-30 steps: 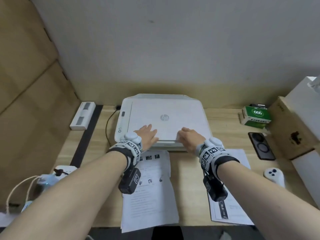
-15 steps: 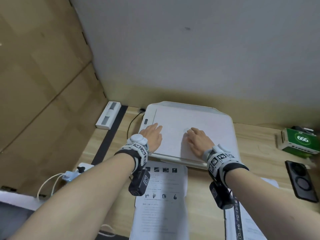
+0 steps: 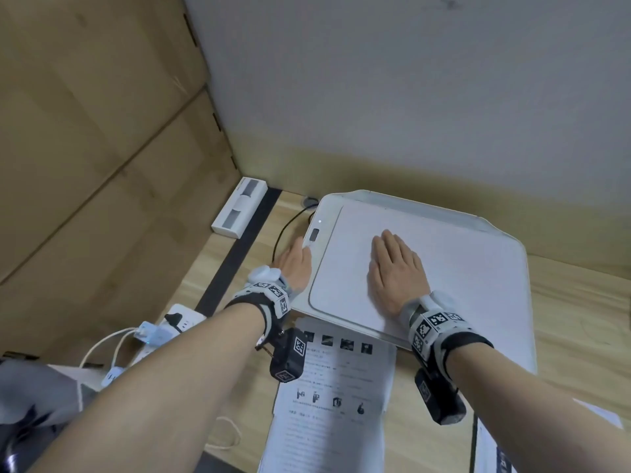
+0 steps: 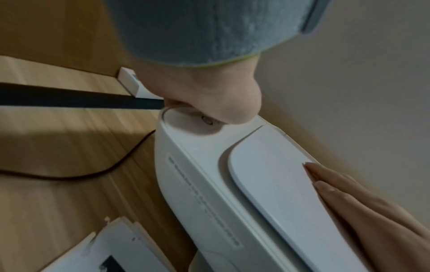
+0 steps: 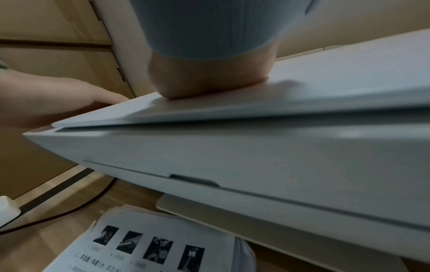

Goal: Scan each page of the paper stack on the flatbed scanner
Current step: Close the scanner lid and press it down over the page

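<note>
Two hands: right grip (image 3: 396, 273) flat, fingers straight, on the closed white plastic flatbed scanner (image 3: 478, 268); left grip (image 3: 295, 264) at its left edge, fingers hidden, cannot tell.

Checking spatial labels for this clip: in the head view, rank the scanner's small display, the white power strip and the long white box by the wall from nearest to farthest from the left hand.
1. Scanner's small display: just ahead of the left hand, on the control strip.
2. Long white box: ahead-left, against the wall.
3. White power strip: behind-left, near the forearm; close to the box's distance, so 2 and 3 are uncertain.

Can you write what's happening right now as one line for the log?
lid: closed | right hand: flat on lid | left hand: at control panel | paper stack: in front of scanner
</note>
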{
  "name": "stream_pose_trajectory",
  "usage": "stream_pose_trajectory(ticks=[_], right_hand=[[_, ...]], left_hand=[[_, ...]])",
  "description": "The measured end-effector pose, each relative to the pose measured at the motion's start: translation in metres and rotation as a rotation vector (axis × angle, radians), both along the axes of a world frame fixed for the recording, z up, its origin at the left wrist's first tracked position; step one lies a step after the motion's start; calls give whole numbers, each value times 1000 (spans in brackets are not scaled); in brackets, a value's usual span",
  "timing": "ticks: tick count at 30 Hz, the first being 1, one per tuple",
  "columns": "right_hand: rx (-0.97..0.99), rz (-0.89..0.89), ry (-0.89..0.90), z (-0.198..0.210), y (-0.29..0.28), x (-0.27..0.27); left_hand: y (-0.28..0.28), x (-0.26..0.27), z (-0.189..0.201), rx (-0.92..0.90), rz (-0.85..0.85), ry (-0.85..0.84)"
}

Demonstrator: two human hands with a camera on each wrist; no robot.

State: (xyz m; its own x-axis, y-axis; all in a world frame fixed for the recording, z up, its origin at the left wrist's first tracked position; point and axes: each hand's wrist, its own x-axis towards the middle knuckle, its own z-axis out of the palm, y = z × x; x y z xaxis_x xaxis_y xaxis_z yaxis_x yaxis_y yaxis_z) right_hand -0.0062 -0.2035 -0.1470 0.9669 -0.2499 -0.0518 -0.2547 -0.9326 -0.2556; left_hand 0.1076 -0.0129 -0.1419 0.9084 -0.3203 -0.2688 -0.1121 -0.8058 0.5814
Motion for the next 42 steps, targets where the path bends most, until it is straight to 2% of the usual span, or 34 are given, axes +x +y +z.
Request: stream_pose_trajectory(ticks=[5, 11, 25, 29, 31, 33, 37, 38, 40, 42], right_hand=[[10, -14, -30, -3, 3, -1], [-4, -24, -40, -6, 3, -1], [13, -36, -71, -8, 5, 1], [38, -36, -45, -7, 7, -15], [34, -47, -40, -5, 14, -38], [35, -28, -16, -6, 17, -55], [59, -21, 5, -5, 26, -96], [63, -32, 11, -2, 27, -107], [64, -40, 29, 3, 29, -123], [37, -63, 47, 11, 31, -141]], left_hand=[[-2, -2, -10, -108, 137, 52], [-1, -3, -14, -107, 138, 73], [4, 3, -24, -86, 91, -10], [2, -5, -12, -89, 87, 25], [5, -13, -5, -37, -53, -51], [7, -19, -2, 98, -258, -174], [1, -51, 26, 332, -861, -345], [-3, -60, 31, 368, -942, -319], [-8, -68, 38, 444, -985, -227], [-12, -71, 46, 526, -1021, -226]])
